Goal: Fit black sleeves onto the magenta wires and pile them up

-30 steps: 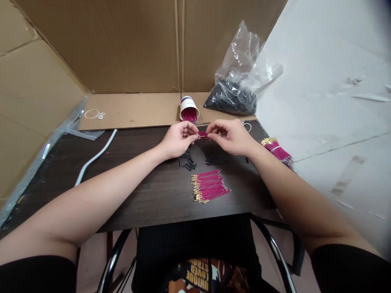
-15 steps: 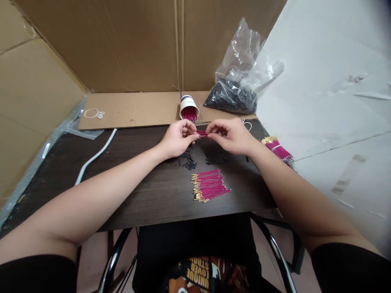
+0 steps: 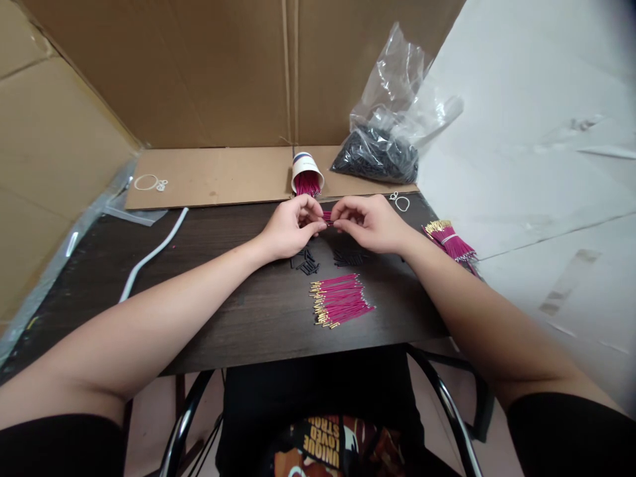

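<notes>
**Pink wires (image 3: 327, 216) pinched from both sides**

The left hand (image 3: 293, 226) grips the bundle at nine o'clock, the right hand (image 3: 370, 222) at three, thumbs pressed against fingers. Its long axis runs nine to three between the fingertips, neither hand clearly nearer. From here I can't make out how many wires are held. Black tubes lie at seven (image 3: 307, 264) and five, gold-tipped wires (image 3: 340, 299) near six, the tipped cup (image 3: 305, 163) at eleven.
</notes>
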Demonstrator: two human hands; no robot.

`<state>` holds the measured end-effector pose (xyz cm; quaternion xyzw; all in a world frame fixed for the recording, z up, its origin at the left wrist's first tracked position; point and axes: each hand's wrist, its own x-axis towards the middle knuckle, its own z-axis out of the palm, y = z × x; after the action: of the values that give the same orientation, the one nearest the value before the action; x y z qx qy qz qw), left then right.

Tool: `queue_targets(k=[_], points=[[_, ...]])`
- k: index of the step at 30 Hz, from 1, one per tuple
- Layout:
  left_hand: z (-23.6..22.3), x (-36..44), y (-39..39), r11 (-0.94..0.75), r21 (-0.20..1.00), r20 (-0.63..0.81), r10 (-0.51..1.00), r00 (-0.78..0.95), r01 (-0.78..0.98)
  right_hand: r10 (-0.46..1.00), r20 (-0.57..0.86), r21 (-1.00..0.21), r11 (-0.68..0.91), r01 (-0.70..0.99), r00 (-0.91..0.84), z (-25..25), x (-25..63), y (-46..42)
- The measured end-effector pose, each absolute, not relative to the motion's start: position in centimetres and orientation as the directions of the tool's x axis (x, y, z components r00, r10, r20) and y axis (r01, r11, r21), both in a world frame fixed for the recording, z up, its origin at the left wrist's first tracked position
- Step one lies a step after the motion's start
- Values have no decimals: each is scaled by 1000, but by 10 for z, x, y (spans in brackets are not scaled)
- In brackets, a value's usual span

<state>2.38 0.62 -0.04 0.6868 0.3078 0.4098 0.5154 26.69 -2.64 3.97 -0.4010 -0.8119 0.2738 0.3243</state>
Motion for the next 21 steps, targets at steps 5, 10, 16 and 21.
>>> queue_targets(k=[5,10,16,21], points=[[-1,23,7,-295,956,253,837,485,11,824,311,-704,535,467,-474,39,265,-27],[0,22,7,-313,949,258,837,482,38,831,287,-686,526,503,-477,40,267,-26],[3,24,3,-330,941,267,856,443,70,823,288,-599,553,579,-489,46,274,-26],[6,22,1,-357,925,267,851,452,127,815,308,-561,572,598,-491,44,275,-24]])
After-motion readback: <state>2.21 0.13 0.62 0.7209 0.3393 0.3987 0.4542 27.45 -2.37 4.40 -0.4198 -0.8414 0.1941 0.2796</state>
